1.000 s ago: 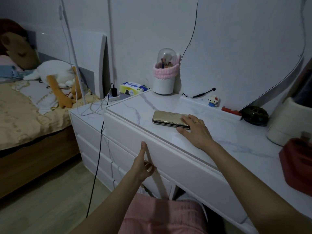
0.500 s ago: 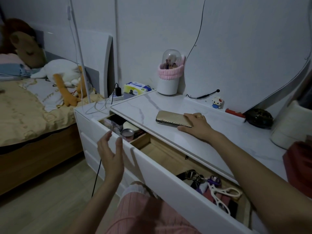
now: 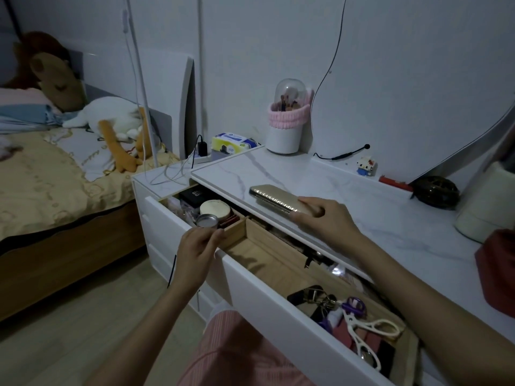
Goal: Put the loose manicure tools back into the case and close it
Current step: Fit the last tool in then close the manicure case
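Note:
The gold manicure case [image 3: 274, 197] lies closed on the white marble dresser top [image 3: 390, 218], near its front edge. My right hand [image 3: 323, 221] is wrapped around the case's right end, and the case looks slightly tilted. My left hand [image 3: 196, 249] sits at the top edge of the open drawer's white front [image 3: 264, 291], fingers curled just below a small metal tin [image 3: 207, 220]. Whether it grips anything is unclear. No loose manicure tools show on the dresser top.
The open drawer holds a round compact [image 3: 215, 208], an eyelash curler [image 3: 320, 298] and a white scissor-like tool [image 3: 367, 330]. A brush holder [image 3: 287, 121], a small figurine [image 3: 366, 165] and a dark round object [image 3: 434, 192] stand at the back. A bed is on the left.
The drawer has gone from shut to pulled wide open. My left hand let go, then came back to the drawer's front edge. My right hand has closed around the case's end.

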